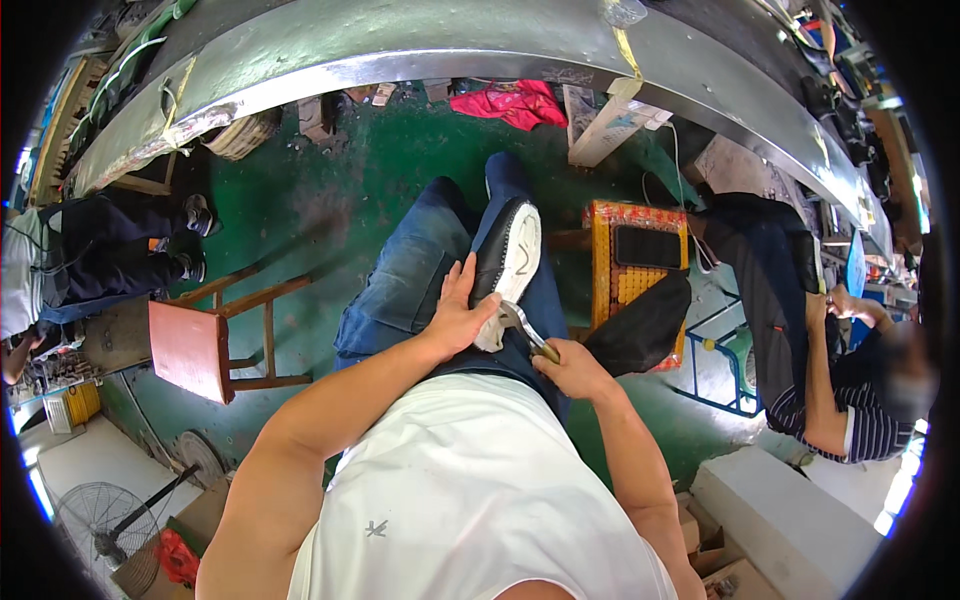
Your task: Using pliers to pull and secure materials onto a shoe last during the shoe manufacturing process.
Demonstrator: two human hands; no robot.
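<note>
Head view: person seated, blue jeans, white shirt, w/ a black shoe [505, 262] with a white sole lying on the lap, toe pointing away. Left hand [458, 315] is laid flat on the shoe's side, fingers [463, 278] spread & pressing, steadying it rather than clenched round it. Right hand [572, 370] has its fingers clenched on the handle of a metal tool [524, 325], prob. pincers; tool head touches the shoe's heel end. Red wooden stool [195, 348] stands on the green floor [330, 200] to the left. Orange crate [632, 270] sits just right of the knees. Another person [830, 390] in a striped shirt sits further right. Curved metal bench [420, 45] runs across the top.
</note>
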